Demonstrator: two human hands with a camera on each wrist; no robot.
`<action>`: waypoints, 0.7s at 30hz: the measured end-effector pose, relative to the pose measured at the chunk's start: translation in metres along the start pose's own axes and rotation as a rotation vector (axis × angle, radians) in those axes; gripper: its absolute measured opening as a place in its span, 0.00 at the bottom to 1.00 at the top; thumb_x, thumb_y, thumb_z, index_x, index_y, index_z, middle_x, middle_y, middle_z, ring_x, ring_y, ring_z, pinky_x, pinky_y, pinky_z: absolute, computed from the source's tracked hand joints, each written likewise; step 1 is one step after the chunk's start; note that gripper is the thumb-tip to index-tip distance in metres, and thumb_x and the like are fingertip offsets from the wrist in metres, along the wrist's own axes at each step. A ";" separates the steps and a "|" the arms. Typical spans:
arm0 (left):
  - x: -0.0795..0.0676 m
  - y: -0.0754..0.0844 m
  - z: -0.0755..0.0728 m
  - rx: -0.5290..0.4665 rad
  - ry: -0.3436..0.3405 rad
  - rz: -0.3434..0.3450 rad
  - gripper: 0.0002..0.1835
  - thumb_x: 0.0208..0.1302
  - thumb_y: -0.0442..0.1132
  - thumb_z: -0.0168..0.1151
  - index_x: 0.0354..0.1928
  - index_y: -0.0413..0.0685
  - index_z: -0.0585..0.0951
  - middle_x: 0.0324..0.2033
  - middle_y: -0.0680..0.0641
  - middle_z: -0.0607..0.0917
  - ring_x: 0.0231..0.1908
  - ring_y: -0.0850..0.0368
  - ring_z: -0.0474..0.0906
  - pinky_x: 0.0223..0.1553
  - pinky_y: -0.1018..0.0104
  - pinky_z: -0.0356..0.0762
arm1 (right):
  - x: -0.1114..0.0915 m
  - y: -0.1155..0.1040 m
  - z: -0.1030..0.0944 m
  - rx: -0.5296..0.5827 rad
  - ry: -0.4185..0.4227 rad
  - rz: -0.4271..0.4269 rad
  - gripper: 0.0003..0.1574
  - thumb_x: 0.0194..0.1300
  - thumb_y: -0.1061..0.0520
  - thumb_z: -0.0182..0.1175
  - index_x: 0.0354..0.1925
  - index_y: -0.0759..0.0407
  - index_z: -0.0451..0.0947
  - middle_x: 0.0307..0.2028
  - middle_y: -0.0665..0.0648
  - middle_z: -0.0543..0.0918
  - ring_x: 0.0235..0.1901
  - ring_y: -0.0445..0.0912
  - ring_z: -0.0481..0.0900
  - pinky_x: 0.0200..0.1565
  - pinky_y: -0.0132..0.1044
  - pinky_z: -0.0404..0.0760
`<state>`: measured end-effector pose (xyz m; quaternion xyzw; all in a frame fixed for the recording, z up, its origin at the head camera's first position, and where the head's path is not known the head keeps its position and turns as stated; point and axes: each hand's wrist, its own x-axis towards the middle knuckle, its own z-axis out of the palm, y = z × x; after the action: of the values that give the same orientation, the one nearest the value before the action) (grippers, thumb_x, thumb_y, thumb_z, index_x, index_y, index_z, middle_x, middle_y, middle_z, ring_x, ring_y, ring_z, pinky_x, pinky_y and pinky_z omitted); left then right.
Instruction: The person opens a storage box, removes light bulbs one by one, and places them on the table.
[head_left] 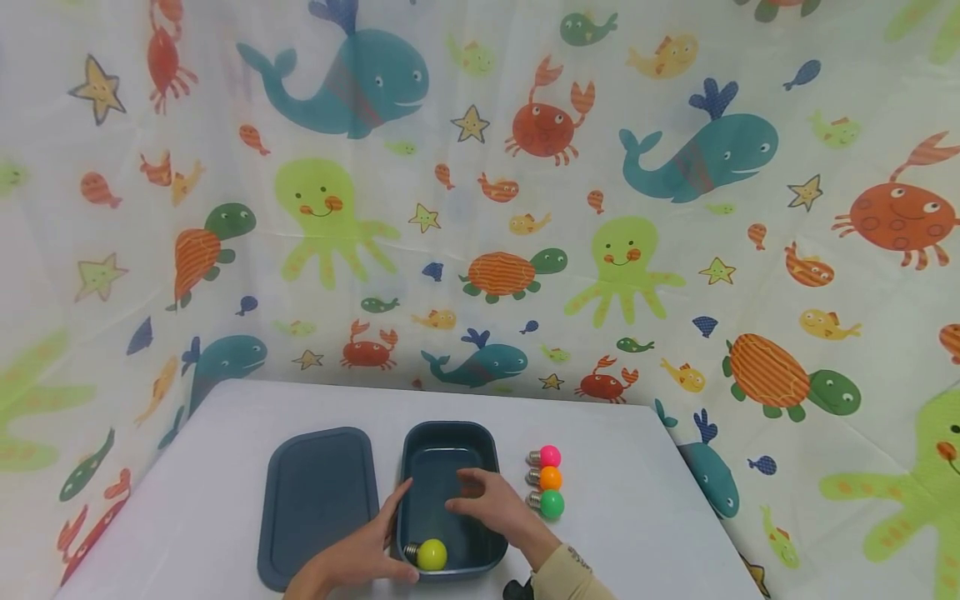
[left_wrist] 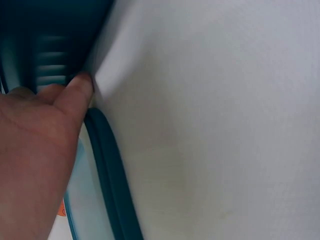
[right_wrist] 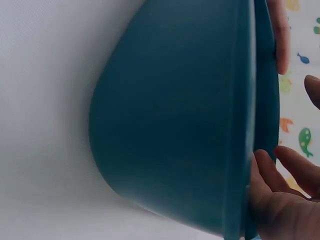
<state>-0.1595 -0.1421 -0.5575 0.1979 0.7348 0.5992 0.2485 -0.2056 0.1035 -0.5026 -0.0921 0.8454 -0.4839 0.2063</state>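
A dark teal rectangular container (head_left: 450,442) sits uncovered on the table, with a yellow light bulb (head_left: 432,555) lying in its front left corner. My left hand (head_left: 363,546) rests against the container's left side, fingers extended along the wall and thumb near the front corner. In the left wrist view, the left hand's fingertips meet the ribbed teal wall (left_wrist: 50,55). My right hand (head_left: 491,504) is over the container's right half, fingers bent and apart from the thumb, holding nothing. The right wrist view shows the container's outer wall (right_wrist: 170,115) with the right hand (right_wrist: 285,200) at its rim.
Right of the container, pink (head_left: 551,456), orange (head_left: 551,478) and green bulbs (head_left: 552,504) lie in a column. A matching flat lid (head_left: 318,500) lies left of it. Behind the white table (head_left: 615,467) hangs a sea-animal curtain (head_left: 450,208). A small black object (head_left: 517,590) shows beside the right sleeve.
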 end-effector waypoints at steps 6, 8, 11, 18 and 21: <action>0.000 -0.003 0.000 -0.014 -0.005 0.006 0.65 0.58 0.48 0.72 0.75 0.49 0.27 0.74 0.29 0.33 0.72 0.26 0.36 0.67 0.32 0.52 | -0.002 -0.001 0.005 0.009 -0.017 0.006 0.37 0.59 0.52 0.70 0.64 0.62 0.72 0.60 0.61 0.78 0.54 0.56 0.78 0.55 0.61 0.76; 0.001 -0.004 0.000 -0.013 -0.004 0.006 0.64 0.59 0.48 0.71 0.76 0.50 0.27 0.74 0.29 0.34 0.71 0.26 0.36 0.67 0.32 0.53 | -0.002 -0.001 0.006 0.003 -0.028 0.007 0.37 0.59 0.52 0.70 0.63 0.61 0.72 0.58 0.60 0.78 0.53 0.55 0.79 0.55 0.62 0.76; 0.001 -0.005 0.000 -0.006 0.001 0.002 0.64 0.58 0.49 0.71 0.76 0.49 0.28 0.74 0.29 0.34 0.71 0.26 0.37 0.66 0.32 0.54 | -0.002 0.001 0.009 0.003 -0.053 0.005 0.36 0.58 0.53 0.71 0.63 0.61 0.73 0.57 0.60 0.79 0.52 0.54 0.79 0.55 0.62 0.76; 0.001 -0.006 0.000 -0.011 0.000 0.001 0.64 0.59 0.48 0.71 0.76 0.49 0.28 0.74 0.28 0.34 0.71 0.25 0.37 0.66 0.32 0.54 | -0.003 0.002 0.012 0.018 -0.124 0.004 0.33 0.57 0.57 0.70 0.60 0.63 0.75 0.54 0.59 0.80 0.49 0.53 0.79 0.53 0.57 0.80; 0.000 -0.006 0.000 -0.009 0.001 -0.004 0.64 0.59 0.48 0.71 0.76 0.50 0.27 0.74 0.29 0.34 0.71 0.25 0.37 0.66 0.32 0.55 | -0.003 0.003 0.013 0.012 -0.149 0.010 0.33 0.57 0.57 0.70 0.60 0.63 0.75 0.53 0.59 0.81 0.49 0.53 0.79 0.52 0.55 0.81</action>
<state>-0.1599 -0.1432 -0.5636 0.1950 0.7327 0.6021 0.2501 -0.1970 0.0959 -0.5105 -0.1224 0.8253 -0.4799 0.2714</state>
